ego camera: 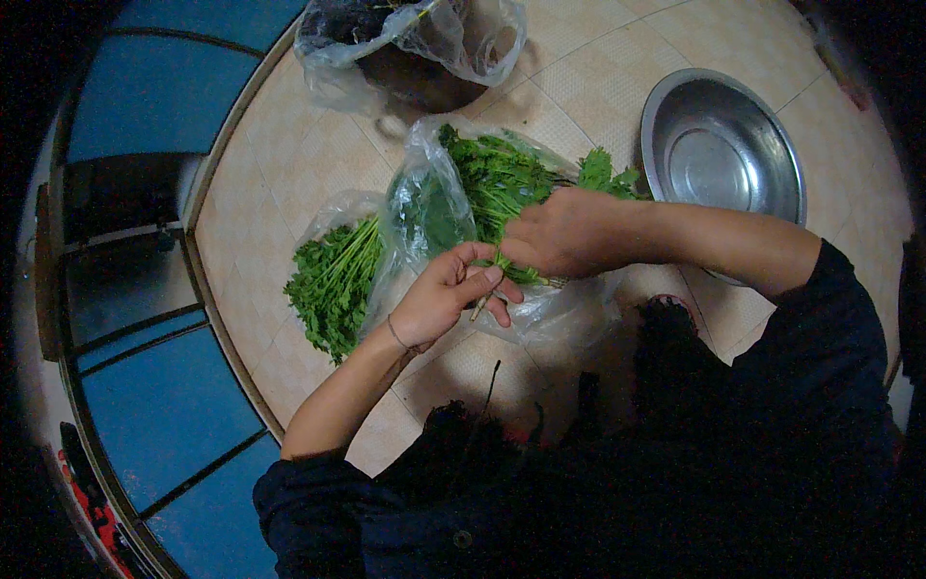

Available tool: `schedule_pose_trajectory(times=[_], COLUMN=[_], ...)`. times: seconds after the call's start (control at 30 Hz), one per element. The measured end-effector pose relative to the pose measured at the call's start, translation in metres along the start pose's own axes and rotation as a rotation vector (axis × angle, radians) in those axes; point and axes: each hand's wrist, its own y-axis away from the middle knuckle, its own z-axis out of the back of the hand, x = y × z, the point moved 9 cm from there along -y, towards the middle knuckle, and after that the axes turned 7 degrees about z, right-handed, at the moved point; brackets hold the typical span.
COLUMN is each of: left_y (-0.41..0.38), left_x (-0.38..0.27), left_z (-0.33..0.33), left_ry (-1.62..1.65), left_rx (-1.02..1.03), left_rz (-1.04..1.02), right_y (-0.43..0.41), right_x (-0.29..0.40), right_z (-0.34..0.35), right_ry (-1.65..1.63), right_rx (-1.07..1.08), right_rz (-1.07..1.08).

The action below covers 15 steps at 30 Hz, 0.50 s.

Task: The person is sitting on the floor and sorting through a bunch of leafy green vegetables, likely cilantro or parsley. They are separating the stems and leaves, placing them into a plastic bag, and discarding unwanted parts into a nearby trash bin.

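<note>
Between the thumb and fingers of my left hand [463,282] is the base of a leafy herb stalk [479,307], its pale root end pointing down. My right hand [568,231] meets it from the right, fingers bent around the stems just above; its fingertips are partly hidden. Beneath and beyond both hands, a heap of leafy green herbs [499,170] lies on a clear plastic bag [427,210]. To the left, a bunch of similar herbs [336,282] rests with its stems toward the bag. A leafy sprig [604,174] shows past my right wrist.
A stainless steel basin [712,159] stands on the tiled floor [268,166] at the right, partly behind my right forearm. At the top is a dark container lined with a clear plastic bag [412,58]. Blue cabinet panels [159,412] run along the left.
</note>
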Motion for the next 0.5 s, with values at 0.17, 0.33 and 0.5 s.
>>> schedule_pose_trajectory(times=[0.17,0.33,0.5], left_y=[0.0,0.002,0.002], left_x=[-0.005,-0.014,-0.007], left_z=[0.001,-0.005,0.0], left_ry=[0.156,0.097,0.172], left_rx=[0.016,-0.024,0.018], left_rz=[-0.024,-0.025,-0.063], right_y=[0.001,0.045,0.034], right_x=[-0.014,-0.073,-0.057], right_z=[0.011,0.036,0.048], right_ry=[-0.3,-0.368,-0.288], right_rx=[-0.186,-0.501,-0.442], right_rz=[-0.241,-0.752,-0.521])
